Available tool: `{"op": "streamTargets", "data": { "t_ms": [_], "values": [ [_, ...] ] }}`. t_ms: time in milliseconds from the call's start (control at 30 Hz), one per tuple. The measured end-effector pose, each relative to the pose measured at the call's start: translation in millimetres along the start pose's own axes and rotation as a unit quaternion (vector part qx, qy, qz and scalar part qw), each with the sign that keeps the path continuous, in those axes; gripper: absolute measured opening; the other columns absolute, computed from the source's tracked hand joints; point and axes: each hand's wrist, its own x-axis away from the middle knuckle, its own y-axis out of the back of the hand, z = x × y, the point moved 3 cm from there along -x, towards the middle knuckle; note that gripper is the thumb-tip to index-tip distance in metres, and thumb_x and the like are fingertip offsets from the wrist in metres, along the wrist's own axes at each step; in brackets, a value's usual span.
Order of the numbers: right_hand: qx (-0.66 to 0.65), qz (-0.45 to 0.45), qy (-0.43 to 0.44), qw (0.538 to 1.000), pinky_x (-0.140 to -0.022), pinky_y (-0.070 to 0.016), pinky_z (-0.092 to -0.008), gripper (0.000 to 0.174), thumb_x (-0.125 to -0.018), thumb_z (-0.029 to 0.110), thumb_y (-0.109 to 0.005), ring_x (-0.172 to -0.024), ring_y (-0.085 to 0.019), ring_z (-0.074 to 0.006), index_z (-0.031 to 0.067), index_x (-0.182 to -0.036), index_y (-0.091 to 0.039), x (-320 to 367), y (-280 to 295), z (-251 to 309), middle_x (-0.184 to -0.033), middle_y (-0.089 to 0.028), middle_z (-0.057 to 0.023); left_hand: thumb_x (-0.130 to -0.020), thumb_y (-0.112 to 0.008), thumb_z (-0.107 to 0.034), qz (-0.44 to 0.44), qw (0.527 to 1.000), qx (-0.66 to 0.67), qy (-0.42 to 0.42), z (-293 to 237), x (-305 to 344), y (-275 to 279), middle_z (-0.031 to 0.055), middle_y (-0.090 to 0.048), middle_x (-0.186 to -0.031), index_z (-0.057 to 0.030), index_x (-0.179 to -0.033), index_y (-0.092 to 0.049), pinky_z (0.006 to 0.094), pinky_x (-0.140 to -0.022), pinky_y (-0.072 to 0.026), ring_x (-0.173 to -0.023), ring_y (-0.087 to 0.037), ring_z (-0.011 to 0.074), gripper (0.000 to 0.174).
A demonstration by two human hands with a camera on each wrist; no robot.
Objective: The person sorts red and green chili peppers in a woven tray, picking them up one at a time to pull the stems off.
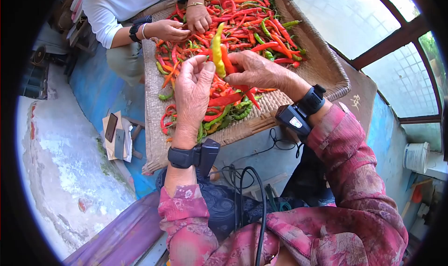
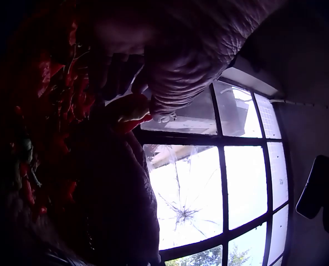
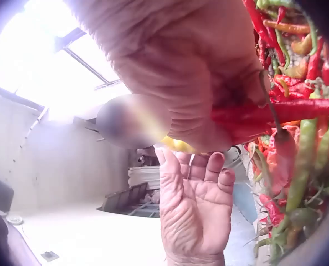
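Note:
My right hand (image 1: 259, 70) holds several red chili peppers (image 3: 253, 117) and a yellow-green chili pepper (image 1: 217, 51) that stands upright between my two hands. In the right wrist view, only a bit of the yellow pepper (image 3: 178, 145) shows below the right hand (image 3: 175, 72). Facing it is my left hand (image 1: 193, 91), palm up, its thumb and fingertips right beside the yellow pepper. The right wrist view shows that left palm (image 3: 198, 221) bare, fingers loosely extended. Below both hands, a heap of red and green chili peppers (image 1: 238, 21) lies in a woven tray (image 1: 322, 65).
Across the tray, another person's hands (image 1: 198, 18) work at the peppers. Two phones (image 1: 111, 127) lie on a small stool at the left. Black cables (image 1: 242, 172) hang near my lap. Windows (image 1: 396, 70) line the right side, with a white bucket (image 1: 415, 157) below.

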Motion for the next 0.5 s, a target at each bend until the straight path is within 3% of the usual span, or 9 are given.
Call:
{"op": "streamTargets", "data": {
  "t_ms": [33, 67, 100, 167, 233, 300, 367, 500],
  "values": [
    [0.022, 0.002, 0.012, 1.000, -0.065, -0.0474, -0.0381, 0.027, -0.074, 0.020, -0.060, -0.067, -0.060, -0.0281, -0.0029, -0.086, -0.056, 1.3, -0.8, -2.3, -0.070, -0.059, -0.0164, -0.089, -0.060, -0.017, 0.038, 0.998, 0.042, 0.017, -2.5, 1.9, -5.4, 0.0035, -0.058, -0.091, 0.0005, -0.109, -0.055, 0.0231, -0.071, -0.0476, -0.079, -0.055, 0.0073, 0.027],
    [0.060, -0.017, 0.051, 0.997, -0.065, -0.0475, -0.0386, 0.027, -0.074, 0.020, -0.061, -0.068, -0.060, -0.0280, -0.0029, -0.087, -0.056, 3.5, -2.6, -2.9, -0.071, -0.059, -0.0165, -0.089, -0.060, -0.015, 0.056, 0.997, 0.049, 0.006, 1.4, 2.3, -9.9, 0.0029, -0.059, -0.089, 0.0004, -0.110, -0.054, 0.0220, -0.069, -0.0476, -0.076, -0.055, 0.0069, 0.026],
    [0.057, -0.003, 0.033, 0.998, -0.066, -0.0472, -0.0395, 0.027, -0.075, 0.021, -0.062, -0.070, -0.060, -0.0298, -0.0028, -0.087, -0.056, 8.5, -2.5, 2.2, -0.072, -0.059, -0.0175, -0.089, -0.060, -0.015, 0.059, 0.997, 0.049, 0.007, 4.5, 2.4, -11.5, 0.0029, -0.059, -0.089, 0.0004, -0.110, -0.054, 0.0220, -0.069, -0.0476, -0.076, -0.055, 0.0069, 0.026],
    [0.102, 0.015, 0.021, 0.994, -0.066, -0.0467, -0.0358, 0.026, -0.079, 0.019, -0.063, -0.070, -0.058, -0.0219, -0.0015, -0.093, -0.057, 12.9, -1.0, -1.6, -0.075, -0.058, -0.0129, -0.089, -0.060, -0.013, 0.063, 0.998, 0.026, 0.015, 9.2, 2.2, -10.7, 0.0031, -0.060, -0.086, 0.0008, -0.108, -0.054, 0.0210, -0.066, -0.0477, -0.073, -0.056, 0.0068, 0.025],
    [0.111, -0.006, 0.048, 0.993, -0.069, -0.0474, -0.0345, 0.025, -0.080, 0.018, -0.063, -0.074, -0.059, -0.0201, -0.0006, -0.096, -0.059, 14.6, 3.9, -4.1, -0.077, -0.059, -0.0118, -0.090, -0.057, -0.011, 0.030, 0.999, 0.032, 0.020, 6.1, 1.3, -7.3, 0.0032, -0.061, -0.085, 0.0021, -0.104, -0.053, 0.0207, -0.062, -0.0474, -0.071, -0.057, 0.0060, 0.020],
    [0.008, -0.017, -0.005, 1.000, -0.073, -0.0497, -0.0308, 0.030, -0.080, 0.018, -0.062, -0.080, -0.060, -0.0156, -0.0014, -0.103, -0.058, 18.5, 12.3, -6.3, -0.086, -0.063, -0.0085, -0.091, -0.055, -0.012, 0.011, 0.998, 0.053, 0.024, 3.0, -0.9, -3.6, 0.0048, -0.061, -0.085, 0.0018, -0.104, -0.051, 0.0205, -0.060, -0.0470, -0.069, -0.058, 0.0067, 0.020],
    [-0.072, -0.065, 0.001, 0.995, -0.068, -0.0485, -0.0324, 0.029, -0.076, 0.016, -0.061, -0.074, -0.060, -0.0160, -0.0026, -0.097, -0.059, 21.4, 19.2, -5.4, -0.078, -0.062, -0.0094, -0.090, -0.055, -0.014, 0.019, 0.997, 0.059, 0.044, 5.9, -1.9, 0.4, 0.0066, -0.062, -0.085, 0.0005, -0.102, -0.050, 0.0201, -0.058, -0.0464, -0.067, -0.057, 0.0073, 0.019],
    [-0.209, -0.114, -0.004, 0.971, -0.069, -0.0495, -0.0253, 0.031, -0.077, 0.013, -0.058, -0.076, -0.060, -0.0127, -0.0034, -0.103, -0.057, 28.5, 21.9, -0.8, -0.086, -0.063, -0.0063, -0.089, -0.058, -0.015, 0.062, 0.995, 0.053, 0.058, 8.8, 3.4, -12.1, 0.0066, -0.063, -0.086, -0.0010, -0.098, -0.051, 0.0198, -0.060, -0.0466, -0.069, -0.057, 0.0063, 0.018]
  ]
}}
